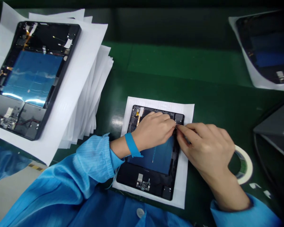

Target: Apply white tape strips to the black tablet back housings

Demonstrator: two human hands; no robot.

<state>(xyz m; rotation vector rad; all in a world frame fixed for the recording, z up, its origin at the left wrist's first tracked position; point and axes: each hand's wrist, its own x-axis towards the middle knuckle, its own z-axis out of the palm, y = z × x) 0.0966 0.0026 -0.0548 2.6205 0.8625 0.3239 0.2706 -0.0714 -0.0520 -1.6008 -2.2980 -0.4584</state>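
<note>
An opened tablet (pixel 161 162) with a blue battery panel and bare circuit boards lies on a white paper sheet (pixel 181 183) in front of me. My left hand (pixel 153 130) reaches across its upper part, fingers curled into a pinch near the top right corner. There, my right hand (pixel 205 146) meets it from the right, thumb and index finger pinched together. The fingertips of both hands nearly touch. Whatever they hold is too small or hidden to make out. A blue band (pixel 132 145) circles my left wrist.
At left, another opened tablet (pixel 33 74) rests on a stack of white paper sheets (pixel 86 107). A third tablet (pixel 269 47) lies on paper at the far right. Beside my right wrist is a tape roll (pixel 248 167), near a grey box-like object (pixel 274 130) and a dark cable (pixel 257 151).
</note>
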